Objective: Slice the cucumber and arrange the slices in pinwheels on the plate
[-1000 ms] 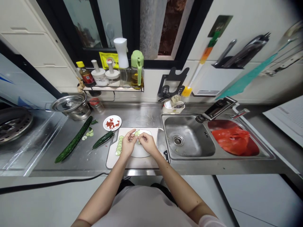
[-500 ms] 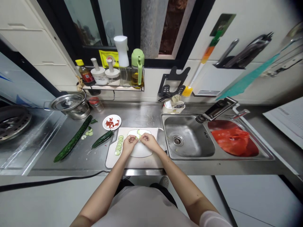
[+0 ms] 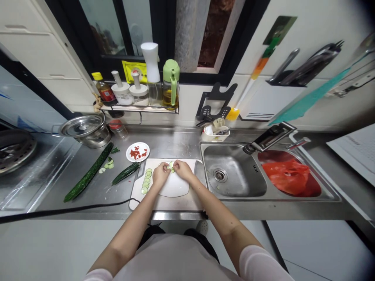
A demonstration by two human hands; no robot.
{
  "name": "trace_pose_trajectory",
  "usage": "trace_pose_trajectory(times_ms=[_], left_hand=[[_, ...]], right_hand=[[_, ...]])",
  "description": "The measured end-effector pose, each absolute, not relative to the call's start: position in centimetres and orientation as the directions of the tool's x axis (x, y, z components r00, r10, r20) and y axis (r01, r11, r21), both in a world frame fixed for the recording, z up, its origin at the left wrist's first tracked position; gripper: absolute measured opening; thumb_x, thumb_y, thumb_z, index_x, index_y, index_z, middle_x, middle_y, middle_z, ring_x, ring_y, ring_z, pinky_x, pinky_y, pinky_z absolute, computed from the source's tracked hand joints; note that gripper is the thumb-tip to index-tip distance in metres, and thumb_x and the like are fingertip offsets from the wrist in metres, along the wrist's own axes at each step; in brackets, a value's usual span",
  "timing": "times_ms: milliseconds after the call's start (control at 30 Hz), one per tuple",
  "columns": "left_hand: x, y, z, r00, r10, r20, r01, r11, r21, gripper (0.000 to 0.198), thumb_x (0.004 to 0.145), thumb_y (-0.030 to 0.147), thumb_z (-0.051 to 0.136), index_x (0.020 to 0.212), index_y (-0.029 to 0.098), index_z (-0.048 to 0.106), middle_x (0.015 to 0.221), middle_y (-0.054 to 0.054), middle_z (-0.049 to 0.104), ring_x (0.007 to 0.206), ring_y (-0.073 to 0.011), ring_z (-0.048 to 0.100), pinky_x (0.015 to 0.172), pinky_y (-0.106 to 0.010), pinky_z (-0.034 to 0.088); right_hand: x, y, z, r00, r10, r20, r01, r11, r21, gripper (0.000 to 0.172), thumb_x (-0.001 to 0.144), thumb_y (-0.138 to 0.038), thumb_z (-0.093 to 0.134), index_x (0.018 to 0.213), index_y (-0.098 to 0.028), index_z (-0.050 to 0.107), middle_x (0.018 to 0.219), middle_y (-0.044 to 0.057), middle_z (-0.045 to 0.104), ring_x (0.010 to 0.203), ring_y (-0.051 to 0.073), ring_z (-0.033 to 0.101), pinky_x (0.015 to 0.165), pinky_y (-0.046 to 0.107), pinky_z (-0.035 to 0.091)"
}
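Over a white plate (image 3: 174,188) my two hands work close together near its far edge. My left hand (image 3: 160,175) is closed in a pinch, with pale green cucumber slices (image 3: 171,165) at its fingertips. My right hand (image 3: 183,170) pinches at the same slices from the other side. Fingers partly hide the slices, so how many there are is unclear. The plate rests on a light cutting board (image 3: 172,203). An overlapping row of cucumber slices (image 3: 146,182) lies along the board's left side.
Left of the board are a cut cucumber piece (image 3: 125,173), a long whole cucumber (image 3: 88,173) and a small plate (image 3: 129,153) of red bits. A lidded pot (image 3: 101,134) stands behind. The sink (image 3: 237,183) is on the right, with a red bag (image 3: 288,177) in its smaller basin.
Both hands have shifted slightly away from me, toward the plate's far edge, with the fingertips still close together around the cucumber slices. The view has tilted a little.
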State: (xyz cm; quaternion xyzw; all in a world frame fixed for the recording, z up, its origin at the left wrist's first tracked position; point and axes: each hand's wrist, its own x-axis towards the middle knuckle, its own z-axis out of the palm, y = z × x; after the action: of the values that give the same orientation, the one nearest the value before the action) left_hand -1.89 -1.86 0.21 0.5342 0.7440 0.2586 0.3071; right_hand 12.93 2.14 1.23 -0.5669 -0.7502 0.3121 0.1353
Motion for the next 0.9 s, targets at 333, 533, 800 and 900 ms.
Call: trace_pose_trajectory(times_ms=[333,533,800,900], left_hand=[[-1.1,-0.7,0.6,-0.241,0.945,-0.222,0.81,0.321,0.491,0.021,0.08,0.032,0.061,0.1,0.029,0.064,0.09,0.0,0.072,0.091,-0.0197,0.064,0.073,-0.028,0.038],[-1.0,-0.4,0.4,-0.221,0.954,-0.203,0.86,0.289,0.42,0.02,0.083,0.034,0.057,0.101,0.028,0.064,0.095,-0.002,0.071,0.095,-0.021,0.062,0.076,-0.03,0.038],[-1.0,-0.4,0.3,-0.22,0.957,-0.187,0.877,0.278,0.391,0.022,0.084,0.035,0.057,0.103,0.027,0.064,0.102,-0.003,0.069,0.097,-0.0218,0.06,0.077,-0.03,0.039],[-0.9,-0.3,0.3,-0.216,0.957,-0.192,0.871,0.278,0.404,0.022,0.084,0.035,0.057,0.103,0.027,0.064,0.101,-0.004,0.069,0.097,-0.0218,0.06,0.077,-0.03,0.039]], right_hand=[[12.4,3.0,1.6,-0.326,0.917,-0.231,0.877,0.203,-0.435,0.018,0.09,-0.022,0.05,0.101,-0.022,0.064,0.105,0.006,0.068,0.093,0.017,0.059,0.071,0.024,0.034],[12.2,2.9,1.6,-0.344,0.908,-0.24,0.896,0.24,-0.375,0.021,0.093,-0.025,0.045,0.105,-0.021,0.062,0.11,0.007,0.066,0.097,0.018,0.059,0.073,0.026,0.036],[12.0,2.7,2.1,-0.349,0.903,-0.251,0.918,0.274,-0.288,0.023,0.094,-0.025,0.044,0.109,-0.021,0.061,0.114,0.009,0.064,0.103,0.02,0.057,0.079,0.027,0.039],[11.9,2.8,2.1,-0.346,0.904,-0.25,0.921,0.275,-0.277,0.024,0.095,-0.025,0.045,0.111,-0.021,0.061,0.116,0.01,0.062,0.109,0.021,0.054,0.083,0.028,0.04]])
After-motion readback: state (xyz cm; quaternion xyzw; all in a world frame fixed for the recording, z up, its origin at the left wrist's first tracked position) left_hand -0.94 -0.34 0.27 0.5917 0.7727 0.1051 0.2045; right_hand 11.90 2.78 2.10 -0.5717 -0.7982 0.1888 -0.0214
